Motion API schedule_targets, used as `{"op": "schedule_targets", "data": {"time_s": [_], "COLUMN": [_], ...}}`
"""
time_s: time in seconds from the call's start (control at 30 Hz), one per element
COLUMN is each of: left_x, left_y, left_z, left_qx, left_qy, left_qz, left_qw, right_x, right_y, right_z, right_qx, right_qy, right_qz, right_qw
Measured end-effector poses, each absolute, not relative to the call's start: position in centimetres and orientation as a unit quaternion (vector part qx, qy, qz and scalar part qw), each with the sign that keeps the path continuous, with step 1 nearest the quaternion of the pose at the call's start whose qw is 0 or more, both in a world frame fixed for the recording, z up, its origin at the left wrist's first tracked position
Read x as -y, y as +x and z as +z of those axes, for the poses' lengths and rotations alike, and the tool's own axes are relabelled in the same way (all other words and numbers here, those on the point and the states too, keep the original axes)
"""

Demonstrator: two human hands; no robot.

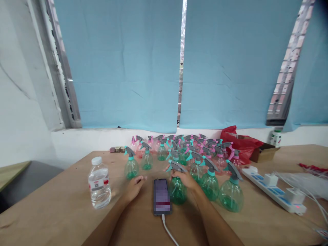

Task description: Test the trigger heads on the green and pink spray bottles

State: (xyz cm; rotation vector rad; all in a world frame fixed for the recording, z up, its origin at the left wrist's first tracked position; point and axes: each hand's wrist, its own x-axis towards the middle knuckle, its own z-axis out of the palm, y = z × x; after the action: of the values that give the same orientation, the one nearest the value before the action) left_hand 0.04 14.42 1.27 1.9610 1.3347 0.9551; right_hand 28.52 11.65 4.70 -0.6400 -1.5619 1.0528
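My right hand (186, 179) is wrapped around the neck of a green spray bottle (177, 192) with a grey and teal trigger head, standing on the wooden table (64, 208). My left hand (135, 187) rests on the table just left of a phone (161, 196) lying flat with its cable plugged in. Its fingers are loosely curled and hold nothing. Several more green and pink spray bottles (194, 153) stand clustered behind and to the right.
A clear water bottle (99, 182) with a white cap stands to the left. A white power strip (274, 189) with plugs and cables lies at the right. A red plastic bag (239, 143) and a cardboard box sit near the wall. Blue curtains hang behind.
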Motion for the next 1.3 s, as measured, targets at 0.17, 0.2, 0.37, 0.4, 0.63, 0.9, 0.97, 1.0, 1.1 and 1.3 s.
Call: {"op": "schedule_targets", "data": {"time_s": [0.17,0.2,0.37,0.4,0.63,0.9,0.97,1.0,1.1,1.3], "left_x": [-14.34,-14.31,-14.46,-14.55,-14.87,-14.36,-14.23,-14.20,-14.23,-14.61], "left_y": [0.13,0.12,-0.13,-0.18,-0.26,0.02,0.05,0.06,0.08,0.02], "left_z": [1.39,1.39,1.06,0.95,0.51,1.12,1.25,1.28,1.26,0.78], "left_qx": [-0.497,-0.494,-0.494,-0.495,-0.485,-0.487,-0.488,-0.488,-0.486,-0.491], "left_qy": [0.737,0.738,0.740,0.742,0.751,0.749,0.747,0.747,0.746,0.749], "left_qz": [0.358,0.360,0.358,0.355,0.355,0.352,0.351,0.351,0.352,0.346], "left_qw": [0.287,0.287,0.282,0.279,0.275,0.279,0.284,0.285,0.288,0.279], "right_x": [-11.75,-11.75,-11.73,-11.73,-11.96,-11.80,-11.78,-11.79,-11.90,-12.18], "right_y": [28.37,28.33,28.28,28.30,28.50,28.40,28.37,28.35,28.31,28.28], "right_z": [4.80,4.82,4.78,4.72,4.15,4.43,4.49,4.49,4.44,4.18], "right_qx": [0.645,0.638,0.642,0.646,0.662,0.657,0.656,0.655,0.651,0.634], "right_qy": [-0.265,-0.265,-0.260,-0.258,-0.260,-0.264,-0.261,-0.258,-0.249,-0.259], "right_qz": [0.463,0.469,0.467,0.461,0.446,0.447,0.449,0.450,0.455,0.471], "right_qw": [0.548,0.551,0.551,0.551,0.544,0.546,0.548,0.549,0.553,0.556]}}
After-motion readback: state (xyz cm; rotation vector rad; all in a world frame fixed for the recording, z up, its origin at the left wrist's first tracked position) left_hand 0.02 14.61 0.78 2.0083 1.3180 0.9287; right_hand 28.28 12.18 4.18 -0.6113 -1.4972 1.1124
